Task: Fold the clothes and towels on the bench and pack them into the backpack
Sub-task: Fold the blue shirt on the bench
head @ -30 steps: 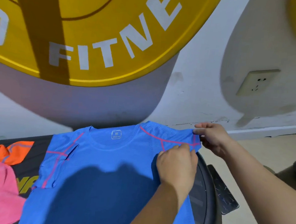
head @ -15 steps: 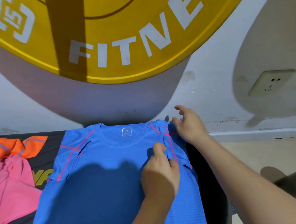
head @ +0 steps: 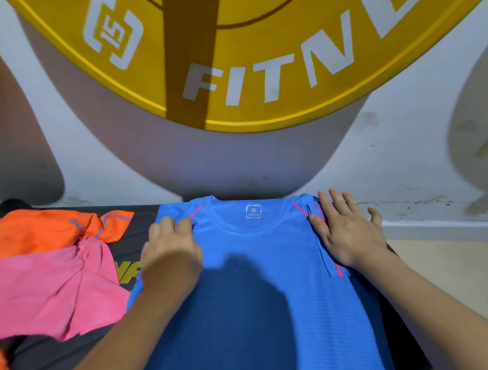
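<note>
Item: blue shirt, size label showing at the neck, laid flat on the dark bench with the collar at the far edge and the hem running off the near edge of view. Change noted: a second ago the right sleeve was held stretched out to the right; it now lies turned in over the body, its pink seam running near-to-far along the right side. Right hand: flat on that folded shoulder, fingers straight and spread, pressing and gripping nothing. Left hand: has crossed from the right shoulder to the left one, fingers curled down onto the cloth beside the pink seam, apparently pinching a fold there; the fingertips are partly hidden, so the pinch is a judgement. Meaning for the task: the right side reads as done and the left side as the step in hand, with the lengthwise folds of the body likely to come after. Also on the bench, to the left: an orange garment and a pink garment, both crumpled and unfolded. Backpack: not identifiable in view. Progress: early, with nothing packed as far as can be seen.
</note>
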A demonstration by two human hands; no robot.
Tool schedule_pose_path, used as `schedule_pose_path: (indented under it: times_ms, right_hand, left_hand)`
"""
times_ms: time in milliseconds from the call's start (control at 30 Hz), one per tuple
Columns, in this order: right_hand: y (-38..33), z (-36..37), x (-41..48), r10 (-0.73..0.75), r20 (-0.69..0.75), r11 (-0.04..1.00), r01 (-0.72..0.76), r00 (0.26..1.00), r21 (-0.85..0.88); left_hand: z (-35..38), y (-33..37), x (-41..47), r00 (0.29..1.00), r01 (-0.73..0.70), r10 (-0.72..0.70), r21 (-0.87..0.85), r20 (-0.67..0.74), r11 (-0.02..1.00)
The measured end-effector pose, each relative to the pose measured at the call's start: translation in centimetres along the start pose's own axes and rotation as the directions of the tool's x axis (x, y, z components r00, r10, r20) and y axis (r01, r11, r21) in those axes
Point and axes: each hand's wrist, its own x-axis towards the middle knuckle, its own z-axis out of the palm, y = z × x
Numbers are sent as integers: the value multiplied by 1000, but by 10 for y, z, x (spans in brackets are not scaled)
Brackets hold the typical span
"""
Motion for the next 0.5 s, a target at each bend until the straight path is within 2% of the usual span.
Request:
schedule_pose_path:
  times_ms: [33, 67, 133, 167, 267, 367, 433, 500]
  right_hand:
    - [0, 0, 0, 3, -1, 1000, -3, 1000, -3]
    - [0, 0, 0, 4, -4, 1000, -4, 1000, -5]
    - [0, 0, 0, 6, -9, 1000, -6, 1000, -4]
    - [0, 0, 0, 8, -11, 1000, -8, 1000, 2]
    - [1, -1, 0, 7, -13, 1000, -6, 1000, 20]
    - [2, -1, -2, 10, -68, 996, -4, 998, 87]
    - [2, -6, -7, 64, -100, 978, -42, 993, 205]
    - [2, -15, -16, 172, -100, 916, -122, 980, 383]
  left_hand:
    - [0, -13, 1, 998, 30, -36, 94, 58, 995]
    - [1, -21, 2, 988, 71, -85, 107, 129, 992]
    - [7, -26, 8, 957, 153, -157, 38, 245, 988]
    - [9, -27, 12, 951, 150, -150, 21, 270, 988]
    - [4, -26, 25, 969, 106, -106, 13, 222, 994]
    - [1, -21, 28, 980, 78, -54, -125, 192, 989]
    - [0, -18, 22, 962, 33, 20, -189, 274, 981]
    - [-5, -24, 8, 957, 83, 1, -276, 290, 958]
